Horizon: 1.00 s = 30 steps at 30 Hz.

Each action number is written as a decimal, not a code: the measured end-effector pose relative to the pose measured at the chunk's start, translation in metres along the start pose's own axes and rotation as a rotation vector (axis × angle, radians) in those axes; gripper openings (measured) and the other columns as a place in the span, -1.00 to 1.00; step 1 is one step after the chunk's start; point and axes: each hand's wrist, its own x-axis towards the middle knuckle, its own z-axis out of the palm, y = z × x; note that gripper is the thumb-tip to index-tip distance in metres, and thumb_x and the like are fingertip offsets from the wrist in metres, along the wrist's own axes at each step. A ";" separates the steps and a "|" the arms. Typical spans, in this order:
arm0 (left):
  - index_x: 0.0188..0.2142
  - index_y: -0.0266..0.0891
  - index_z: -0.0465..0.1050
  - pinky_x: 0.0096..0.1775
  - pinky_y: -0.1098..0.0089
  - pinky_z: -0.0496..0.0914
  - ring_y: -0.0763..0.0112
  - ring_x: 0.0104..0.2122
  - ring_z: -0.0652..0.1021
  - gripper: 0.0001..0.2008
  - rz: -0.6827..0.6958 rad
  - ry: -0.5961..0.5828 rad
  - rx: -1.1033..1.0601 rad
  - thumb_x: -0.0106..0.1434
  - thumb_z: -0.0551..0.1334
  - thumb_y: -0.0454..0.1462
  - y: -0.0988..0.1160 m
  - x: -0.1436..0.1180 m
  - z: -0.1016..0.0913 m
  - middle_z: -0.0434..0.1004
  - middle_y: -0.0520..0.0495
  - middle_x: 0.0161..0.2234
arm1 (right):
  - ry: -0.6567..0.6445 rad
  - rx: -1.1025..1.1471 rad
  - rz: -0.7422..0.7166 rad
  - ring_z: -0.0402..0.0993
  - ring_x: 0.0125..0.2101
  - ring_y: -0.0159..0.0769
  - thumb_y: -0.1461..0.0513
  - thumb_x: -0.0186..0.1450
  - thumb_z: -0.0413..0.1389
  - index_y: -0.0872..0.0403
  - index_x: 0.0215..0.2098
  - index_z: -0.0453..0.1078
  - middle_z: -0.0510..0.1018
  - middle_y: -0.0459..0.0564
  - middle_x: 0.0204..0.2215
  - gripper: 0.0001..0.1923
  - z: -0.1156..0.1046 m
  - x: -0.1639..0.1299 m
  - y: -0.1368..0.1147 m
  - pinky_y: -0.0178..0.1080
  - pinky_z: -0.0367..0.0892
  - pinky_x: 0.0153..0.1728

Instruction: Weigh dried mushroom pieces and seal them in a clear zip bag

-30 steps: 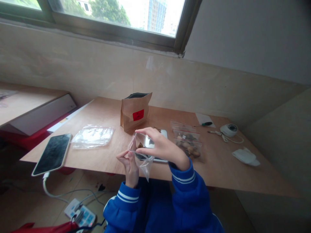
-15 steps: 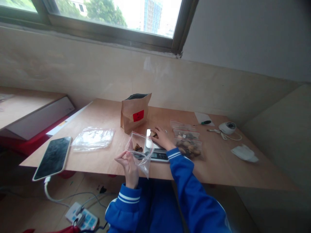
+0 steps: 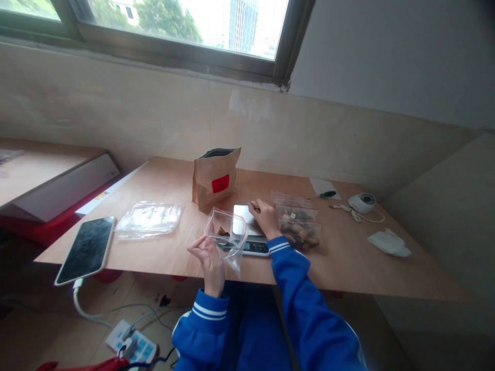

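Note:
My left hand [image 3: 209, 260] pinches the edge of a clear zip bag [image 3: 234, 260], which stands open at the front of the table. Some brown dried mushrooms [image 3: 222, 231] lie inside this bag. Just right of it is a digital kitchen scale [image 3: 240, 212] with a shiny plate and a dark display. Over the plate's right side is my right hand [image 3: 266, 219], its fingers closed on a small brown piece that looks like a dried mushroom [image 3: 255, 206]. The hand partly covers the plate.
Filled zip bags [image 3: 303, 234] lie right of the scale. Behind stands an open brown paper pouch [image 3: 214, 175]. Flat clear bags [image 3: 150, 220] and a phone [image 3: 85, 250] are at left. A screwdriver [image 3: 328, 194], a white camera [image 3: 361, 202] and a crumpled tissue [image 3: 390, 242] are at right.
My right hand has lifted from the scale plate and moved slightly right, its fingers now closed on a mushroom piece. The open bag and my left hand have shifted a little right.

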 end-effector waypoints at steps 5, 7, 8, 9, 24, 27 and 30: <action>-0.21 -0.11 0.01 0.24 0.01 0.14 0.33 0.13 0.43 -0.73 0.012 0.023 0.018 0.36 0.05 -0.02 -0.003 -0.002 0.002 0.36 -0.28 0.14 | 0.304 0.370 0.226 0.47 -0.42 -0.27 -0.11 0.31 -0.04 0.07 -0.41 0.36 0.56 0.01 -0.46 -0.55 -0.011 0.011 -0.004 -0.32 0.28 -0.37; -0.22 -0.11 0.01 0.24 0.01 0.13 0.33 0.13 0.43 -0.73 0.023 0.000 0.046 0.35 0.04 -0.01 -0.003 -0.003 0.002 0.36 -0.26 0.14 | 0.324 0.568 0.314 0.41 -0.53 -0.32 -0.16 0.31 -0.13 0.07 -0.38 0.32 0.53 -0.03 -0.50 -0.49 -0.022 0.013 -0.018 -0.34 0.25 -0.51; -0.23 -0.11 0.02 0.23 0.01 0.14 0.31 0.13 0.43 -0.72 0.031 -0.010 0.058 0.35 0.05 0.00 -0.003 -0.003 0.003 0.37 -0.26 0.14 | 0.277 0.661 0.331 0.36 -0.61 -0.36 -0.18 0.32 -0.18 0.06 -0.35 0.31 0.52 -0.05 -0.52 -0.46 -0.029 0.012 -0.027 -0.35 0.20 -0.59; -0.23 -0.11 0.03 0.22 0.01 0.16 0.29 0.13 0.43 -0.70 0.040 -0.017 0.065 0.33 0.06 0.02 -0.003 -0.004 0.004 0.37 -0.27 0.13 | 0.197 0.734 0.326 0.29 -0.68 -0.39 -0.20 0.32 -0.21 0.06 -0.32 0.30 0.50 -0.08 -0.54 -0.45 -0.038 0.010 -0.037 -0.36 0.14 -0.65; -0.18 -0.13 0.02 0.15 0.10 0.26 0.22 0.16 0.41 -0.69 0.086 -0.062 -0.032 0.34 0.05 0.01 0.001 -0.009 0.024 0.30 -0.38 0.19 | -0.321 0.477 -0.226 0.45 -0.05 -0.23 -0.07 0.44 -0.25 0.08 -0.06 0.38 0.54 0.09 -0.11 -0.47 -0.090 -0.030 -0.091 -0.17 0.30 -0.01; -0.11 -0.15 0.02 0.20 0.09 0.21 0.24 0.20 0.36 -0.67 0.074 -0.015 -0.040 0.35 0.04 0.00 0.006 -0.011 0.027 0.26 -0.39 0.21 | -0.159 0.532 -0.112 0.42 -0.01 -0.22 -0.02 0.45 -0.23 0.03 -0.02 0.37 0.52 0.04 -0.06 -0.54 -0.102 -0.047 -0.086 -0.15 0.28 0.04; -0.10 -0.15 0.01 0.22 0.10 0.18 0.24 0.23 0.32 -0.70 0.098 0.061 -0.027 0.36 0.02 -0.02 0.008 -0.014 0.033 0.19 -0.39 0.25 | -0.038 0.498 0.118 0.42 -0.01 -0.13 -0.07 0.34 -0.01 0.04 0.04 0.30 0.46 0.11 0.01 -0.54 -0.100 -0.075 -0.080 -0.05 0.32 0.03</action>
